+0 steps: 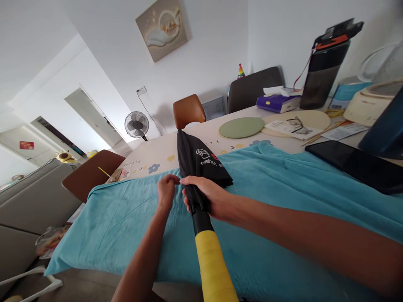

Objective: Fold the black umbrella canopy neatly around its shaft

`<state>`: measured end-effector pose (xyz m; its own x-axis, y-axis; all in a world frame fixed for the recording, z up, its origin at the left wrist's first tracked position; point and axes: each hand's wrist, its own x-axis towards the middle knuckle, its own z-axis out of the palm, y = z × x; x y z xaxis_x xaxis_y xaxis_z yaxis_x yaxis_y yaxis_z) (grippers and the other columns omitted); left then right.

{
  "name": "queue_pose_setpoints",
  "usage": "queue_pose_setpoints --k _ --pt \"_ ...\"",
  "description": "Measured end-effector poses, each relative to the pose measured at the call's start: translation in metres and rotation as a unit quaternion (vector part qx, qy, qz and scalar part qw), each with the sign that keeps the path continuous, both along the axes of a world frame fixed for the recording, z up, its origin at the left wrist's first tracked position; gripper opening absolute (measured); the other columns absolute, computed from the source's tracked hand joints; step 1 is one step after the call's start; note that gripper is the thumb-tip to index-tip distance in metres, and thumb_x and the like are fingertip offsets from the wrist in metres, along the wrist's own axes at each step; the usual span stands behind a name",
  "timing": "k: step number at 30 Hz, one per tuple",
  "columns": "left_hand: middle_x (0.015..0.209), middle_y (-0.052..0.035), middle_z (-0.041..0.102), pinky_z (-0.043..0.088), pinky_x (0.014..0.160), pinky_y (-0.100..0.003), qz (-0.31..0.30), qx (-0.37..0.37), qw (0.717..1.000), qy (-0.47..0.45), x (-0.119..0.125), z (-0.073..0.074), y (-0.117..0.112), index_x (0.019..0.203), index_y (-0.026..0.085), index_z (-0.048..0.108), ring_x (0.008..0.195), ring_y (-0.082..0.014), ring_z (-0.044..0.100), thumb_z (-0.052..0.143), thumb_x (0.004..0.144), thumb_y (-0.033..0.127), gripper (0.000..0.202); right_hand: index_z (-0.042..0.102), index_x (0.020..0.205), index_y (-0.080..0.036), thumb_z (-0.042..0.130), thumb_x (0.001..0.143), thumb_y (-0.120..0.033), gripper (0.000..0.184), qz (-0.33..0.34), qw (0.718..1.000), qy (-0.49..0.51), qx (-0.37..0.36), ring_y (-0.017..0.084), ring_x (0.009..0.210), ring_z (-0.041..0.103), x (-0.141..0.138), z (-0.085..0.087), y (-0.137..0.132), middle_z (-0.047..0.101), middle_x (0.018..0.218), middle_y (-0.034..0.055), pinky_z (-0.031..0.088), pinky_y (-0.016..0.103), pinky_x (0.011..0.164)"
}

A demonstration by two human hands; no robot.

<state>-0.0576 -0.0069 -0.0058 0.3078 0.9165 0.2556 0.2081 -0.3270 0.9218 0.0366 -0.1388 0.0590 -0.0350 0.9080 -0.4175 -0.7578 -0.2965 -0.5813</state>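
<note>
A closed black umbrella (189, 161) points away from me, its canopy gathered, with a loose flap carrying white and red print hanging to the right. Its long grip (213, 264), wrapped in yellow, runs down toward my body. My right hand (209, 197) is wrapped round the lower canopy, just above the black collar. On the left side of the fabric, my left hand (166, 191) has its fingers curled in a pinch at the canopy's edge, close to my right thumb. Its fingertips are partly hidden. Beneath both hands lies a teal cloth (132, 222).
The cloth covers the near part of a pale table (166, 153). To the right are a phone (355, 165), glasses (296, 124), a green placemat (242, 127), a purple tissue pack (277, 102) and a dark bottle (325, 71). Chairs and a fan (136, 124) stand beyond.
</note>
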Motion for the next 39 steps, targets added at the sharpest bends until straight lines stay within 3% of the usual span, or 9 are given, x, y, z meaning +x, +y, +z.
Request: queue_pose_setpoints --k 2,5,9,13,17,22,27,32,39 --pt "0.069 -0.0027 0.062 0.046 0.058 -0.023 -0.045 -0.118 0.989 -0.074 0.003 0.015 0.006 0.074 0.014 0.06 0.063 -0.012 0.057 0.052 0.069 0.028 0.017 0.049 0.075 -0.014 0.056 0.074 -0.02 0.009 0.009 1.0 -0.016 -0.008 0.013 0.041 0.052 -0.003 -0.006 0.002 0.05 0.053 -0.0011 0.045 0.026 0.038" --pt "0.071 -0.0069 0.064 0.048 0.058 -0.024 -0.128 -0.279 0.945 -0.112 0.015 0.024 0.006 0.077 0.011 0.061 0.062 -0.0145 0.06 0.06 0.068 0.038 0.029 0.049 0.07 -0.014 0.057 0.073 -0.018 0.01 0.023 0.998 -0.051 -0.015 0.015 0.039 0.052 -0.011 -0.02 0.003 0.048 0.047 -0.0015 0.045 0.027 0.038" --pt "0.068 -0.0084 0.066 0.052 0.063 -0.029 -0.136 -0.413 0.892 -0.12 0.035 0.015 0.003 0.081 0.008 0.062 0.064 -0.0187 0.063 0.066 0.065 0.031 0.028 0.049 0.064 -0.013 0.059 0.07 -0.015 0.012 0.046 0.993 -0.109 -0.026 0.016 0.039 0.053 -0.018 -0.035 0.003 0.049 0.044 -0.0003 0.045 0.028 0.037" --pt "0.077 -0.0088 0.068 0.053 0.071 -0.031 -0.192 -0.506 0.828 -0.145 0.036 0.005 0.006 0.09 0.008 0.062 0.073 -0.0206 0.064 0.062 0.07 0.033 0.032 0.051 0.065 -0.012 0.062 0.068 -0.019 0.014 0.064 0.99 -0.123 -0.038 0.017 0.041 0.055 -0.021 -0.04 0.005 0.051 0.044 0.0004 0.047 0.028 0.039" --pt "0.079 -0.0087 0.068 0.052 0.073 -0.034 -0.209 -0.526 0.812 -0.139 0.025 0.004 0.013 0.089 0.01 0.063 0.081 -0.0249 0.063 0.057 0.071 0.035 0.032 0.053 0.07 -0.011 0.059 0.072 -0.025 0.016 0.09 0.994 -0.061 -0.027 0.018 0.048 0.059 -0.029 -0.041 0.008 0.057 0.052 0.0037 0.051 0.031 0.047" --pt "0.075 -0.0069 0.067 0.053 0.07 -0.036 -0.196 -0.467 0.854 -0.114 0.018 0.0 0.022 0.09 0.015 0.063 0.08 -0.0259 0.063 0.05 0.071 0.047 0.038 0.055 0.081 -0.009 0.055 0.075 -0.026 0.018 0.074 0.996 0.04 -0.024 0.016 0.059 0.063 -0.037 -0.044 0.014 0.063 0.067 0.0079 0.052 0.031 0.06" --pt "0.076 -0.0063 0.067 0.052 0.067 -0.031 -0.175 -0.433 0.879 -0.099 0.017 0.0 0.017 0.095 0.018 0.063 0.081 -0.0253 0.063 0.041 0.071 0.061 0.054 0.053 0.071 -0.011 0.049 0.074 -0.024 0.014 0.07 0.996 0.039 -0.031 0.014 0.042 0.056 -0.032 -0.041 0.021 0.056 0.051 0.0028 0.046 0.024 0.043" --pt "0.076 -0.0074 0.067 0.052 0.065 -0.031 -0.187 -0.459 0.866 -0.071 0.023 0.008 0.0 0.098 0.016 0.062 0.079 -0.0248 0.063 0.035 0.074 0.06 0.057 0.046 0.061 -0.015 0.048 0.069 -0.017 0.009 0.008 0.997 -0.018 -0.076 0.009 0.032 0.042 -0.021 -0.035 0.028 0.046 0.039 -0.002 0.039 0.021 0.034" --pt "0.074 -0.0092 0.067 0.052 0.067 -0.031 -0.22 -0.516 0.819 -0.122 0.027 0.005 -0.007 0.094 0.013 0.063 0.077 -0.0229 0.064 0.04 0.076 0.055 0.052 0.046 0.059 -0.015 0.048 0.066 -0.015 0.007 -0.035 0.995 -0.056 -0.072 0.009 0.032 0.041 -0.007 -0.037 0.037 0.043 0.037 -0.0033 0.039 0.021 0.033"
